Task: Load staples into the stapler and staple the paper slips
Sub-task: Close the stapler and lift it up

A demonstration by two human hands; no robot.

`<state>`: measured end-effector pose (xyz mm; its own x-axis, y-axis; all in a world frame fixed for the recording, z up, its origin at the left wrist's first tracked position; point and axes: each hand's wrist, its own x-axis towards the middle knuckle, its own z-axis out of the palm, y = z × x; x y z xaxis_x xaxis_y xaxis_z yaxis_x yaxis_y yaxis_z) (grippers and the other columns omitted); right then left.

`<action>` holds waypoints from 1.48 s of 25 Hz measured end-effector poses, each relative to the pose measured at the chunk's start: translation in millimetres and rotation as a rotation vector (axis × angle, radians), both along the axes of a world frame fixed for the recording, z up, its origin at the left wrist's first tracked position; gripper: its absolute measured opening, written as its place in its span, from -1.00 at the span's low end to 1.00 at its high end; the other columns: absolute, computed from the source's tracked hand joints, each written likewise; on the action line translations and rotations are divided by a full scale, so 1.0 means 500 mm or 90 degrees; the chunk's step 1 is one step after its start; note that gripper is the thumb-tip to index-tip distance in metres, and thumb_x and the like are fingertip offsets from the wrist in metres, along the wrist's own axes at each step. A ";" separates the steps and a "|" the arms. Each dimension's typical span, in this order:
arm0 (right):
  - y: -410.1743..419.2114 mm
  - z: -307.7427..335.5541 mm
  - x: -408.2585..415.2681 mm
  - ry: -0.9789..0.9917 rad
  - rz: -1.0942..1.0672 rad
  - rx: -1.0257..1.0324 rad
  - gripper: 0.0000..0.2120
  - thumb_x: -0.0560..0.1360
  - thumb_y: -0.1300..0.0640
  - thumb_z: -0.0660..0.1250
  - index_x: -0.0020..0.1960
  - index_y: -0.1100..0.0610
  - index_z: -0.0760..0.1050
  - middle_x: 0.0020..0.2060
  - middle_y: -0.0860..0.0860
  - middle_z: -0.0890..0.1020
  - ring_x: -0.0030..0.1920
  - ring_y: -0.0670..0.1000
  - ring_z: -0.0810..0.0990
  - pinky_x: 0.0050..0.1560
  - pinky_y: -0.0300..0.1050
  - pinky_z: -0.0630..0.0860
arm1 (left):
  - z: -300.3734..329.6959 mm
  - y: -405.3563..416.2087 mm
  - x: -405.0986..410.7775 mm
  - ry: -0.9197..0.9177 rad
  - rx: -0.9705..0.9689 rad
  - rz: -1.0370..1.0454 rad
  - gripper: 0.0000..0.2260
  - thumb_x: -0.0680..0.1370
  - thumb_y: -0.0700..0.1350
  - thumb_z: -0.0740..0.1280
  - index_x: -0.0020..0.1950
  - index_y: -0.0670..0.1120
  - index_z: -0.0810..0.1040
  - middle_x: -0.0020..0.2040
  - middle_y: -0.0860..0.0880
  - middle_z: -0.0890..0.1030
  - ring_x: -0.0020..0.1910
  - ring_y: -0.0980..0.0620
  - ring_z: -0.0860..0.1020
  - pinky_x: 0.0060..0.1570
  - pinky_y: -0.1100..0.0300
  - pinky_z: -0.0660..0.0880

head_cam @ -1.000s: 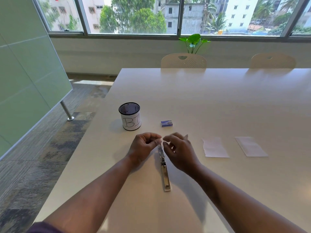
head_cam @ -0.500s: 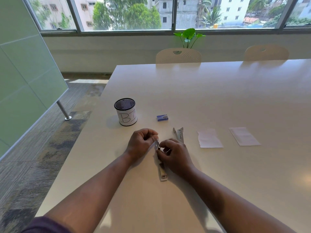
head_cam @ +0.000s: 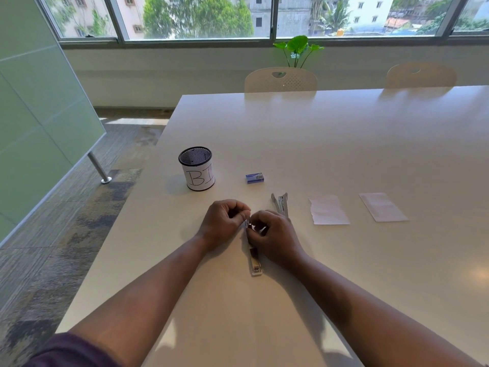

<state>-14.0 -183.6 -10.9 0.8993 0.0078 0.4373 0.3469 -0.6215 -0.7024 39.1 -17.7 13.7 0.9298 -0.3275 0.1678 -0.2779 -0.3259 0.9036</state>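
Note:
A stapler lies opened out on the white table (head_cam: pixel 344 144). Its metal channel (head_cam: pixel 255 260) points toward me, and its grey upper part (head_cam: pixel 280 203) sticks out beyond my right hand. My left hand (head_cam: pixel 223 222) and my right hand (head_cam: pixel 276 238) meet fingertip to fingertip at the channel's far end. Both pinch a thin metal staple strip (head_cam: pixel 247 223) held just over the channel. A small blue staple box (head_cam: pixel 254 178) lies farther back. Two white paper slips (head_cam: pixel 328 210) (head_cam: pixel 382 207) lie flat to the right.
A black mesh cup (head_cam: pixel 197 169) with a white label marked "BI" stands at the back left of my hands. The table's left edge drops to carpet. Two chairs (head_cam: pixel 280 79) and a green plant (head_cam: pixel 297 49) stand beyond the far edge.
Both hands have come down and a little toward me, bringing the strip onto the channel's far end. The stapler's grey upper part now shows fully beyond my right hand.

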 end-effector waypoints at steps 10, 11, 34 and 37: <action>0.001 0.002 -0.001 0.003 0.004 0.013 -0.90 0.38 -0.02 0.41 -0.16 -0.19 0.52 -0.27 -0.23 0.56 -0.26 -0.18 0.58 -0.28 -0.38 0.49 | 0.011 0.005 0.002 0.013 0.001 0.026 -0.90 0.56 -0.25 0.43 0.04 -0.23 0.70 -0.06 -0.12 0.73 -0.02 -0.08 0.70 0.12 -0.05 0.63; 0.001 0.002 0.000 0.005 0.001 0.014 -0.91 0.38 -0.02 0.41 -0.16 -0.18 0.52 -0.27 -0.22 0.56 -0.26 -0.18 0.58 -0.27 -0.32 0.52 | 0.011 0.003 0.000 0.008 0.008 0.023 -0.90 0.56 -0.25 0.44 0.04 -0.23 0.71 -0.06 -0.12 0.73 -0.02 -0.09 0.70 0.12 -0.06 0.63; -0.005 0.002 -0.001 0.017 0.006 0.006 -0.89 0.38 0.02 0.43 -0.19 -0.15 0.52 -0.29 -0.15 0.58 -0.29 -0.15 0.58 -0.31 -0.30 0.50 | 0.024 -0.006 0.015 0.073 0.156 -0.021 -0.48 0.47 -0.21 0.47 0.42 -0.09 0.47 0.02 -0.01 0.45 -0.18 0.08 0.47 -0.06 0.22 0.52; -0.006 0.001 -0.002 0.020 0.008 0.005 -0.91 0.39 0.03 0.44 -0.18 -0.12 0.54 -0.29 -0.15 0.58 -0.28 -0.15 0.57 -0.32 -0.32 0.49 | 0.027 -0.006 0.022 0.113 0.160 -0.016 -0.55 0.47 -0.18 0.49 0.34 -0.04 0.53 -0.18 0.01 0.50 -0.24 0.10 0.46 -0.15 0.22 0.47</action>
